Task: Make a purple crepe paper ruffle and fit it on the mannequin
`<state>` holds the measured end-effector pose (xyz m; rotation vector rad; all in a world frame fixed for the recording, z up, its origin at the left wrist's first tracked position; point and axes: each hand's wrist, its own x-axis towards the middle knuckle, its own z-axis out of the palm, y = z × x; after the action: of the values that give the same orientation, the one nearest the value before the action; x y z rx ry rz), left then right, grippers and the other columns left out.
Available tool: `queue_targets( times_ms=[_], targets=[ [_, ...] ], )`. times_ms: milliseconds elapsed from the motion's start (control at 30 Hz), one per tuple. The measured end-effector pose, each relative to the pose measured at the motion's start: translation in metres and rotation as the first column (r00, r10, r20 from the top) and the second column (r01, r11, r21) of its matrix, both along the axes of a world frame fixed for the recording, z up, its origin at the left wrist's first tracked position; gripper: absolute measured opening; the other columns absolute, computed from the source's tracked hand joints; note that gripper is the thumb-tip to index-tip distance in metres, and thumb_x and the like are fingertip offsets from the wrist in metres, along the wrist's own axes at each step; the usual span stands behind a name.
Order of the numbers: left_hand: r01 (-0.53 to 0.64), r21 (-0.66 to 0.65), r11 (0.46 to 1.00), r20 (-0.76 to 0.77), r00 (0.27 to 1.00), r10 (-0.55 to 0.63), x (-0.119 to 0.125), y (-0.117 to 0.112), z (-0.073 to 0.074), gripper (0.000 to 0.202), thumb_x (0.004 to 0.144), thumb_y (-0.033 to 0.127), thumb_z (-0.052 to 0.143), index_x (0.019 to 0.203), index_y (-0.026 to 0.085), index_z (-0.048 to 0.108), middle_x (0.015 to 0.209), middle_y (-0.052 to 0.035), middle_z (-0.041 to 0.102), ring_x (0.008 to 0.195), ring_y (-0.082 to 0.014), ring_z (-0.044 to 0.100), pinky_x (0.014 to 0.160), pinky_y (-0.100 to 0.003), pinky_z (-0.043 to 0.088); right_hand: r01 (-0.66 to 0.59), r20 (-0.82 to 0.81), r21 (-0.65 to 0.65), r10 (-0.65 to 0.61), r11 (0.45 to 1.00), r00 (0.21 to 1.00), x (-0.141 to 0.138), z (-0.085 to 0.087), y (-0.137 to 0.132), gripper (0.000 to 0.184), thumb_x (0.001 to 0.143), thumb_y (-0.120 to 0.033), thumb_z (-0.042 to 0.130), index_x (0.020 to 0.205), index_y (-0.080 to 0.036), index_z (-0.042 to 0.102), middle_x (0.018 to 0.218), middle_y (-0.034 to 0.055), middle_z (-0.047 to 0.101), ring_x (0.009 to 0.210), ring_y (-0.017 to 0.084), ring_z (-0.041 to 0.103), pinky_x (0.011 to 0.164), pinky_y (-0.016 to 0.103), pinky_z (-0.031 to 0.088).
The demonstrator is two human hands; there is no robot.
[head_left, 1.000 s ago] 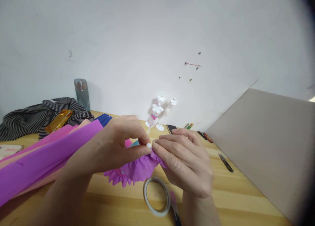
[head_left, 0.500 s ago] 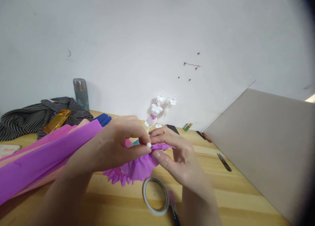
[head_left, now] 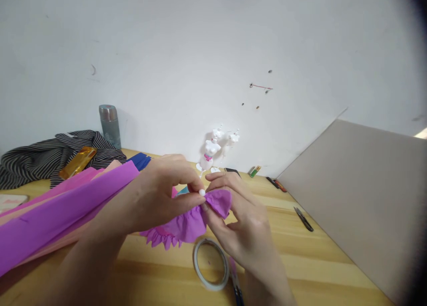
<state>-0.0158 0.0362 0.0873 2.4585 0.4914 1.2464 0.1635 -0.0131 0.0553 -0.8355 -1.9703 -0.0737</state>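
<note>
Purple ruffled crepe paper (head_left: 189,226) is bunched between my hands above the table, with a gathered, frilly lower edge. My left hand (head_left: 158,192) pinches its gathered edge between thumb and index finger. A small white round knob (head_left: 202,192) pokes out at those fingertips; what it belongs to is hidden. My right hand (head_left: 238,203) grips the paper just beside, its thumb in front and fingers behind, with a flared flap between them. Bits of pink and teal show behind the left fingers. A roll of double-sided tape (head_left: 195,263) lies below the hands, with scissors (head_left: 236,286) beside it.
Long purple and peach crepe sheets (head_left: 66,201) lie under my left forearm. Small white mannequins (head_left: 211,146) stand by the wall. A flask (head_left: 110,126), striped cloth (head_left: 30,157) and yellow packet (head_left: 78,163) are at left. Black snips (head_left: 303,219) lie right, near a grey panel (head_left: 360,181).
My right hand has shifted its grip and turned slightly. The paper flap between its fingers now stands up and fans out, where before it lay flatter. My left hand keeps its pinch.
</note>
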Motion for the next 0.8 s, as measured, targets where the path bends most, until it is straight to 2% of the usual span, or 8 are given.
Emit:
queue_targets(
  times_ms=[100,167,367,500,667,800],
  targets=[
    [-0.035,0.020,0.999,0.013,0.999,0.035,0.001,0.000,0.000,0.017,0.077,0.003,0.063,0.066,0.016,0.059,0.065,0.0043,0.060,0.065,-0.0080,0.052,0.069,-0.024,0.042,0.057,0.044,0.057,-0.060,0.997,0.997,-0.002,-0.002,0.002,0.017,0.083,-0.001,0.058,0.087,-0.018,0.055,0.088,0.0074,0.060,0.102,0.025,0.058,0.086,0.043,0.049],
    [-0.038,0.021,0.999,0.025,0.999,0.038,0.000,0.000,0.000,0.018,0.076,0.002,0.062,0.065,0.016,0.058,0.063,0.0042,0.059,0.065,-0.0082,0.051,0.065,-0.023,0.041,0.045,0.026,0.042,-0.046,0.998,0.999,-0.003,-0.002,0.003,0.017,0.083,-0.002,0.058,0.086,-0.018,0.054,0.088,0.0069,0.060,0.102,0.024,0.058,0.086,0.042,0.049],
    [-0.065,-0.017,0.998,0.021,0.998,0.066,0.000,-0.002,0.000,0.016,0.076,0.003,0.063,0.066,0.016,0.061,0.066,0.0033,0.062,0.066,-0.0086,0.054,0.064,-0.022,0.042,-0.039,-0.159,-0.180,0.010,0.983,0.987,-0.005,0.003,0.003,0.018,0.083,-0.004,0.055,0.076,-0.020,0.055,0.087,0.0034,0.062,0.100,0.021,0.060,0.087,0.037,0.050],
    [-0.067,-0.025,0.997,0.037,0.997,0.068,-0.001,-0.001,0.002,0.016,0.076,0.003,0.064,0.066,0.016,0.060,0.065,0.0036,0.062,0.066,-0.0086,0.054,0.065,-0.022,0.042,-0.088,-0.254,-0.264,0.019,0.960,0.967,-0.003,0.002,0.002,0.014,0.084,-0.008,0.056,0.078,-0.021,0.059,0.089,0.0027,0.063,0.101,0.022,0.061,0.087,0.037,0.050],
    [0.018,-0.062,0.998,0.033,0.999,-0.016,-0.005,0.005,0.000,0.017,0.077,0.007,0.070,0.066,0.016,0.060,0.064,0.0050,0.060,0.065,-0.0083,0.053,0.067,-0.022,0.042,-0.120,-0.365,-0.387,-0.033,0.914,0.930,0.002,-0.001,0.001,0.012,0.085,-0.013,0.058,0.085,-0.021,0.067,0.091,0.0036,0.067,0.083,0.019,0.063,0.069,0.032,0.052],
    [0.021,-0.092,0.996,0.023,1.000,-0.019,-0.005,0.009,-0.001,0.015,0.076,0.006,0.071,0.068,0.016,0.062,0.067,0.0035,0.063,0.068,-0.0093,0.056,0.067,-0.022,0.043,-0.211,-0.446,-0.448,-0.012,0.868,0.895,0.006,0.005,0.000,0.006,0.082,-0.020,0.066,0.081,-0.022,0.071,0.098,0.0055,0.069,0.088,0.022,0.065,0.074,0.035,0.055]
  ],
)
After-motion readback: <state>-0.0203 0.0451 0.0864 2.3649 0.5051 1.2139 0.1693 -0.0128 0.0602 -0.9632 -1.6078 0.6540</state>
